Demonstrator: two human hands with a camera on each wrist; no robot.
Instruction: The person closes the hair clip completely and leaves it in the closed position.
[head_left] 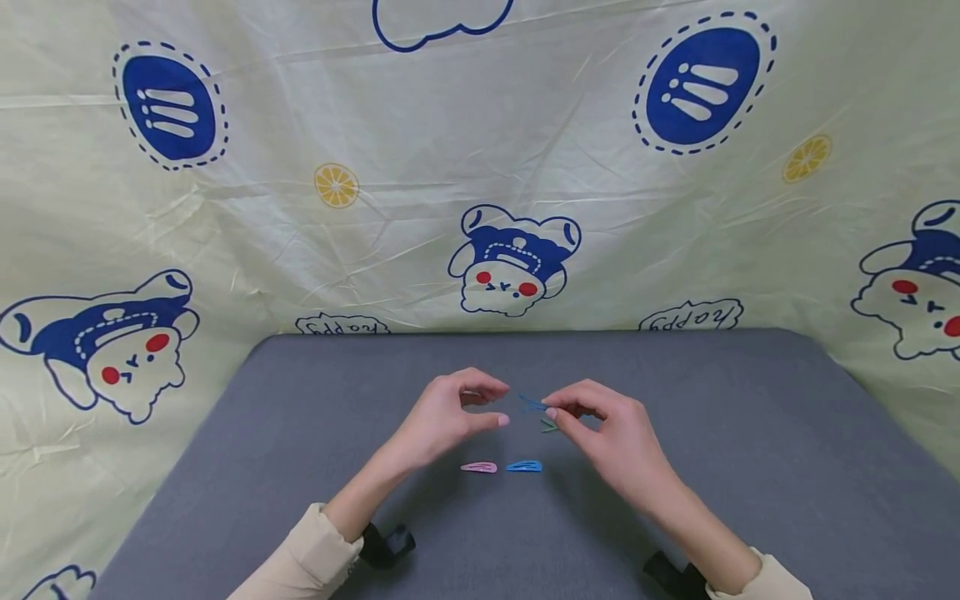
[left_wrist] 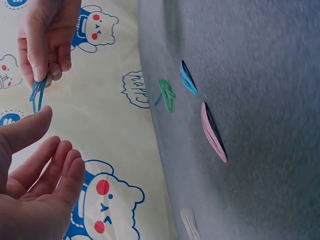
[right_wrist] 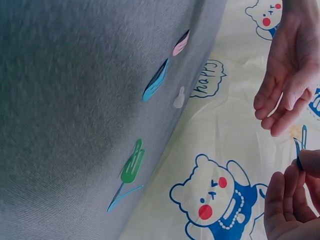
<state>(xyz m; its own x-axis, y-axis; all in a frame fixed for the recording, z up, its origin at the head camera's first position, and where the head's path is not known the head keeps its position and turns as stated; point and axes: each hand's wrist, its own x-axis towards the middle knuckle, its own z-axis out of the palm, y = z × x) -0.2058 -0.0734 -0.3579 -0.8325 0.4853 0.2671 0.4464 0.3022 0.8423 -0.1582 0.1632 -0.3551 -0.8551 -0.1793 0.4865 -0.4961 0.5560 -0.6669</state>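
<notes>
My right hand (head_left: 618, 429) pinches a blue snap hair clip (head_left: 532, 404) by one end between thumb and fingertips, raised above the table. Its two prongs stand spread apart in the right wrist view, pointing toward my left hand (head_left: 450, 417). That hand holds nothing; its thumb and fingers are apart, the tips just short of the clip. Below the hands lie a pink hair clip (head_left: 478, 467) and another blue hair clip (head_left: 524, 466), side by side. A green hair clip (right_wrist: 131, 162) lies under my right hand, with a thin blue V-shaped piece (right_wrist: 120, 198) at its end.
A white hair clip (left_wrist: 190, 224) lies on the grey table (head_left: 300, 500), hidden behind my left hand in the head view. A printed pale curtain (head_left: 420, 125) hangs behind the table's far edge. Dark wrist straps (head_left: 386, 546) sit at both cuffs.
</notes>
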